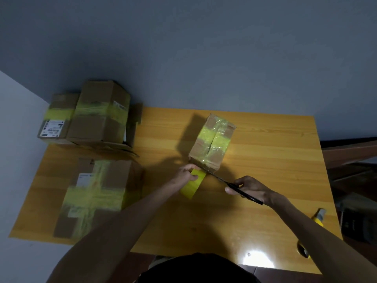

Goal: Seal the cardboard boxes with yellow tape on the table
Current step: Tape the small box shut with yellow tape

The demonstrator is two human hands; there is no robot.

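A small cardboard box point(212, 142) stands mid-table with yellow tape banded across its top. My left hand point(186, 173) pinches a yellow tape roll point(192, 183) just in front of the box, the tape running up to the box's near edge. My right hand point(250, 187) grips black scissors point(230, 183), whose blades reach the tape at the box's near corner.
A larger taped box point(95, 193) lies at the table's left front. Two more taped boxes point(87, 117) are stacked at the back left, overhanging the wooden table point(265, 160). A yellow utility knife point(318, 216) and a second tape roll point(304, 250) lie near the right edge.
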